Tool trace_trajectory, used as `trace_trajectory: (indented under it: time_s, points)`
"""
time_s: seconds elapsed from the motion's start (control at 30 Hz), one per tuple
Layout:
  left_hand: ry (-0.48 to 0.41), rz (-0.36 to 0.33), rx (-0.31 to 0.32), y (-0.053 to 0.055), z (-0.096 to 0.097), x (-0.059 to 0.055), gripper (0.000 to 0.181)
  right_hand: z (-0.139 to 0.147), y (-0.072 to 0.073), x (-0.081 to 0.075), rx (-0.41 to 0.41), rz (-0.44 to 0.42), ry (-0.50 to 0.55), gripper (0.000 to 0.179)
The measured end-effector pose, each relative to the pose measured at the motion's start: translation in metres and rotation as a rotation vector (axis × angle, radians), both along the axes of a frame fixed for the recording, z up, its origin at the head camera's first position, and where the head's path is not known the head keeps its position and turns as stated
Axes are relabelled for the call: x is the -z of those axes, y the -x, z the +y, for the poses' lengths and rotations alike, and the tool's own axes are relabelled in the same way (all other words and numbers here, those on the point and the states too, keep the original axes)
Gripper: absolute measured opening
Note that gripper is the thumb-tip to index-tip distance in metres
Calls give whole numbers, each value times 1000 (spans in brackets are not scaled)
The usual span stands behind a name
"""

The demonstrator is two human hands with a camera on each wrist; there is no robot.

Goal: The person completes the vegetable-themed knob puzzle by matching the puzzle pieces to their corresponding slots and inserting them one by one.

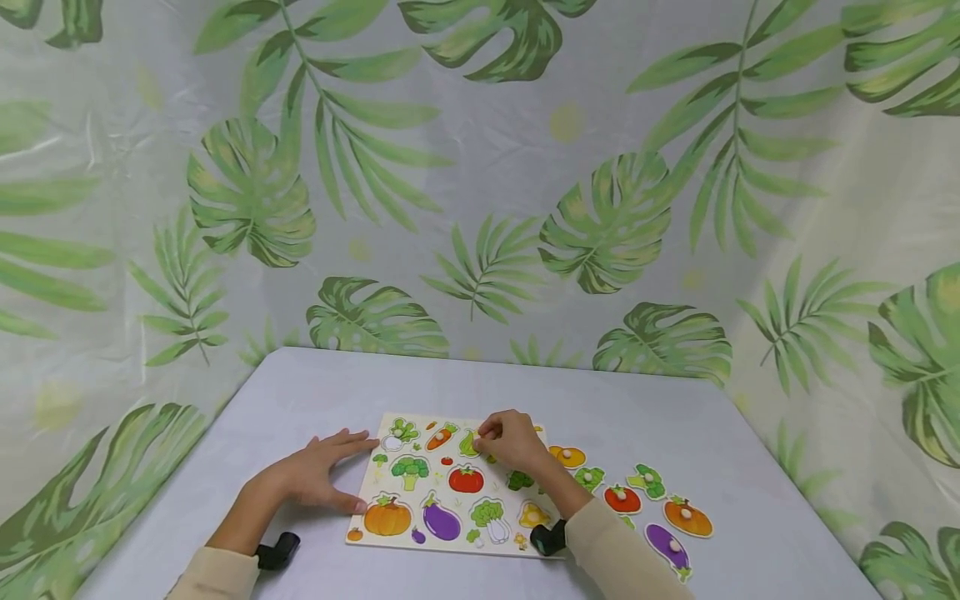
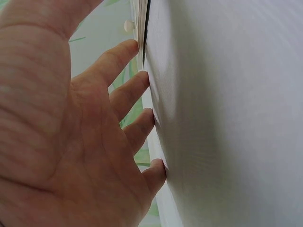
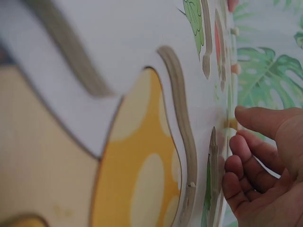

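Note:
A wooden vegetable puzzle board lies on the table, with printed pictures in cut-out recesses. My right hand is over its top edge, thumb and index finger pinching the small wooden knob of a green vegetable puzzle piece. The hand partly covers that piece. To the left, my left hand is spread, its thumb at the board's lower left edge and its fingertips reaching the upper left edge. A carrot piece and a white radish piece sit in the top row.
Several loose knobbed pieces lie right of the board, among them a pumpkin, an eggplant, a tomato and a broccoli. My right forearm passes over the board's right side. A leaf-patterned curtain surrounds the white table.

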State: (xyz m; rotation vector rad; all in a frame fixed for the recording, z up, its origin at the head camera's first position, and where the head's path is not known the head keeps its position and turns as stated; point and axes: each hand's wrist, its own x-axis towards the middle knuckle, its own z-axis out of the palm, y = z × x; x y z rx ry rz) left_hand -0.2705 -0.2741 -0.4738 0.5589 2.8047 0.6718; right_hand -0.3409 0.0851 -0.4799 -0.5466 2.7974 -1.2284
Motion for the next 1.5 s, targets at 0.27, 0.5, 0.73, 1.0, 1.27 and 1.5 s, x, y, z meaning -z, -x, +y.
trace_trajectory:
  time_s: [0.27, 0.5, 0.73, 1.0, 1.27, 1.5]
  points:
    - [-10, -1, -2, -1, 2, -2, 101, 12, -1, -3, 1, 28, 21, 13]
    - [-11, -2, 1, 0, 3, -1, 101, 26, -5, -8, 24, 25, 26, 10]
    - [-16, 1, 7, 1, 4, 1, 101, 39, -8, -14, 52, 42, 24, 12]
    - [-15, -9, 11, -3, 0, -1, 100, 51, -11, -19, 86, 48, 26, 11]
    - [-23, -2, 22, -5, -2, -6, 99, 67, -16, -22, 81, 66, 26, 13]
    - [-25, -6, 15, -4, 0, -5, 99, 86, -15, -24, 142, 51, 17, 12]
